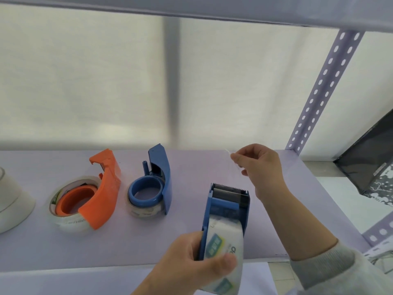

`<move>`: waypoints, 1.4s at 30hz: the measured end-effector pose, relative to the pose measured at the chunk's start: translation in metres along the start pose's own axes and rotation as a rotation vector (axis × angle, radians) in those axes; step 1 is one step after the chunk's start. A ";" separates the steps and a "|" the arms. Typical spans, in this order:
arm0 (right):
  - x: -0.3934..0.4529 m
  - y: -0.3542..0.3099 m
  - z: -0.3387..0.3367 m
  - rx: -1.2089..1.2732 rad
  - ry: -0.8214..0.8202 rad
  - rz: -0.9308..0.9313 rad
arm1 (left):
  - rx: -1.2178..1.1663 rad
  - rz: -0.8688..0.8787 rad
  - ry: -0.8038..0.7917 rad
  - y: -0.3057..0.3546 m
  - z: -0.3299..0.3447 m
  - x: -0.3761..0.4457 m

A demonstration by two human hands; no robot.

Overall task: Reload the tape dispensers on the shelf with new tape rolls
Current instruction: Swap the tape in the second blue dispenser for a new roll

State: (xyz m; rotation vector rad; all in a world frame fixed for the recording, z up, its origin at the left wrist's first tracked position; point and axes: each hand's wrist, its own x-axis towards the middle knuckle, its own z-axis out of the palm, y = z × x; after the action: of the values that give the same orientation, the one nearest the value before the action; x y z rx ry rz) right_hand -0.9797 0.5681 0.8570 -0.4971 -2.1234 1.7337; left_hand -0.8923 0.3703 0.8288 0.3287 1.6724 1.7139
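My left hand [191, 262] grips a blue tape dispenser [225, 211] loaded with a clear tape roll [223, 248], its serrated blade end pointing away from me above the shelf. Beyond the blade, my right hand [263, 169] pinches the thin, clear free end of tape [230, 155]. On the lilac shelf [191, 167] lie an orange dispenser [95, 196] with a clear roll in it and a second blue dispenser [155, 184] with a roll under its ring.
White tape rolls [10, 201] are stacked at the left edge of the shelf. A perforated shelf post [319, 88] rises at the right, with a dark box [370, 158] beyond it. The upper shelf board [191, 9] hangs overhead.
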 end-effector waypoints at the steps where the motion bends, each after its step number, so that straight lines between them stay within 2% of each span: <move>1: 0.001 0.002 -0.002 0.021 -0.016 0.044 | -0.019 0.008 0.022 0.000 0.000 0.000; 6: 0.006 0.018 -0.010 0.364 -0.050 0.316 | 0.024 0.076 0.027 0.000 0.003 -0.005; 9: 0.003 0.029 -0.010 0.506 -0.012 0.388 | 0.004 0.083 0.032 -0.002 0.001 -0.006; 15: -0.013 0.037 -0.011 0.574 -0.097 0.393 | -0.106 0.115 -0.015 -0.004 -0.008 -0.008; 19: -0.019 0.038 -0.011 0.588 -0.138 0.390 | -0.294 0.125 -0.058 -0.005 -0.013 -0.009; 21: -0.023 0.039 -0.011 0.585 -0.169 0.378 | -0.422 0.109 -0.050 -0.004 -0.014 -0.010; 25: -0.035 0.043 -0.005 0.571 -0.243 0.359 | -0.517 0.109 -0.015 -0.002 -0.017 -0.008; 35: -0.069 0.038 -0.006 0.500 -0.226 0.268 | -0.722 0.180 -0.023 0.000 -0.013 0.001; 39: -0.085 0.034 -0.005 0.625 -0.269 0.211 | -0.891 0.245 -0.017 0.004 -0.010 0.012; 42: -0.099 0.036 0.003 0.788 -0.320 0.157 | -0.932 0.270 -0.046 0.010 -0.004 0.024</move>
State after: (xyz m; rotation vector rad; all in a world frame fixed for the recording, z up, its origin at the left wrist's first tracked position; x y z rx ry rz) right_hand -0.8928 0.5244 0.8163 -0.1635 -1.3921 2.6662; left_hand -0.9154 0.3834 0.8305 0.1390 0.6668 2.4416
